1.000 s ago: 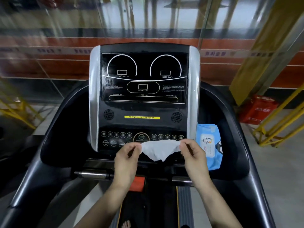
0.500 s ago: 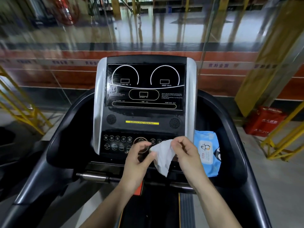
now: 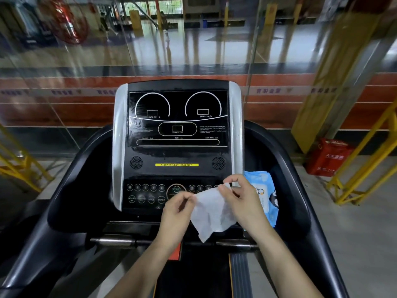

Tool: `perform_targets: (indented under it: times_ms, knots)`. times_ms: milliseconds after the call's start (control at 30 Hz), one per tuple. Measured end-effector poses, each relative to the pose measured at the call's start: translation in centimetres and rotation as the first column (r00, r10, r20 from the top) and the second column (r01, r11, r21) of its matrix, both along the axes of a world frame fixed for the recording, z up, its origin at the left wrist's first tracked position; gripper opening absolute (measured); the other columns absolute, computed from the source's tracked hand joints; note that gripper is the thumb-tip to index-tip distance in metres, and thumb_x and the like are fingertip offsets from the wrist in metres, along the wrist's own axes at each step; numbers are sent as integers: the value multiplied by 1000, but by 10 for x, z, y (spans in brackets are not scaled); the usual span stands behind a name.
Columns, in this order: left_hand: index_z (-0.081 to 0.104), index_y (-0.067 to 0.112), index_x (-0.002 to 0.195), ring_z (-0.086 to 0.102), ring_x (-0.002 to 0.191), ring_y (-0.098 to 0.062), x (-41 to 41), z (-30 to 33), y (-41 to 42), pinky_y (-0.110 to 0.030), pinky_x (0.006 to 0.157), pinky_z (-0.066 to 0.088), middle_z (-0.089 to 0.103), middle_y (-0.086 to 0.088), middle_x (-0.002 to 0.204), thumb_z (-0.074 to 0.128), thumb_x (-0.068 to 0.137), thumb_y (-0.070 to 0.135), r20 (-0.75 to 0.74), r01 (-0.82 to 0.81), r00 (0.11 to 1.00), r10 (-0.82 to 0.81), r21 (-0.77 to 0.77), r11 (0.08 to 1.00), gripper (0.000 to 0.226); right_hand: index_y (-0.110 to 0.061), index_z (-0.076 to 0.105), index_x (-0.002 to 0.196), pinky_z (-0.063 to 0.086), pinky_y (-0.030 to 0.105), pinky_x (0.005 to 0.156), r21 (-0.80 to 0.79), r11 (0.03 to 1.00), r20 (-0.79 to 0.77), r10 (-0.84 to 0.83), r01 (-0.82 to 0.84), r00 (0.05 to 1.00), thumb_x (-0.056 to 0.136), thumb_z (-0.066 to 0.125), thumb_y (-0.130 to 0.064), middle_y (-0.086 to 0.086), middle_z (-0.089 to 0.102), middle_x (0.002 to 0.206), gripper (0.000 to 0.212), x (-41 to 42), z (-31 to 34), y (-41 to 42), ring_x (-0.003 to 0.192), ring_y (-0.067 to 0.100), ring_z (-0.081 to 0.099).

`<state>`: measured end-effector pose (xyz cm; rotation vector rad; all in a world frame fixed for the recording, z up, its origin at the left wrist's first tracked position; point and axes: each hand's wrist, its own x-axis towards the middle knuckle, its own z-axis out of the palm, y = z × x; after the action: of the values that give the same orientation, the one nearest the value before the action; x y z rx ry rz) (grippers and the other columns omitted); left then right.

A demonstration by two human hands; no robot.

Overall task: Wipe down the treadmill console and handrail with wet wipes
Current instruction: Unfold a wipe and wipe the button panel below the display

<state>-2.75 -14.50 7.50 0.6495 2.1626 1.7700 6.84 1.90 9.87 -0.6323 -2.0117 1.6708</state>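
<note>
- Two hands pinch one wet wipe (image 3: 211,214) before the console (image 3: 177,147): left hand (image 3: 178,214) in a closed grip on its left edge, right hand (image 3: 242,201) on its top corner.
- Blue wipes pack (image 3: 263,190) lies just right of the console, partly hidden by the right hand.
- Handrail bar (image 3: 116,241) crosses below; red box (image 3: 328,158) stands on the floor, well apart.

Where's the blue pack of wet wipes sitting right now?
In the head view, the wipes pack lies on the right side of the treadmill, in the recess beside the console, just behind the right hand.
</note>
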Motion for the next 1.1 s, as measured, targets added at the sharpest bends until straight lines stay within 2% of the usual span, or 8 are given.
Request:
perform_targets:
  times_ms: [133,267,400,500,667,833,967,1100]
  knots:
    - [70,13,89,61,81,-2,-5,1,2,-14,77,47,69,14,82,58,106,16,96,66,993,-66,-3,998,21,-36,47,114,46,34,68,19,999,60,42,-43,997,104,58,-22,-1,57,76,20,1,-8,8,72,15,54]
    - [71,26,108,65,95,-11,-19,-7,0,-28,87,52,71,1,114,61,105,23,171,36,985,-25,-63,997,11,-33,51,102,43,30,63,58,998,66,4,-8,998,103,56,-14,5,62,82,19,0,-10,10,68,15,50]
    - [65,27,110,63,76,-19,-29,-2,-6,-35,68,55,67,-22,109,59,106,18,340,70,938,-68,6,998,12,-36,67,90,49,21,74,117,990,112,62,-75,992,102,59,-11,2,67,96,29,-2,-7,12,80,9,63]
    - [72,23,101,56,65,-11,-35,4,-12,-29,62,41,69,-5,93,56,108,23,358,91,930,-80,-13,996,18,-38,71,96,44,8,82,148,971,173,164,-190,971,90,77,-14,-6,59,116,25,-1,-4,11,95,-4,62]
    - [79,23,111,72,101,-13,-40,16,-15,-28,84,48,77,4,114,83,89,26,408,189,897,-172,0,982,23,-35,71,106,31,-1,92,307,917,215,193,-253,957,81,82,-7,-19,45,129,40,-6,-3,7,118,-10,49]
    - [82,18,95,72,84,3,-39,14,-8,-12,79,52,64,5,126,87,80,1,141,177,977,-158,-133,975,23,-32,71,111,31,2,101,458,854,198,170,-244,965,83,78,-5,-31,33,138,40,-10,-9,5,125,-18,40]
    - [81,34,82,63,90,11,-46,12,-10,-13,89,48,60,12,124,83,87,16,-151,107,977,-151,-267,958,18,-40,76,92,40,18,107,482,847,217,132,-223,967,85,85,-31,-34,37,129,15,-11,-15,2,123,-6,47]
    - [78,34,80,62,91,7,-48,13,-11,-12,84,43,67,15,112,82,88,25,-174,150,965,-195,-243,958,13,-42,78,85,23,33,111,703,698,293,-106,-139,950,90,75,-49,-27,34,149,9,-6,-11,-2,141,7,26]
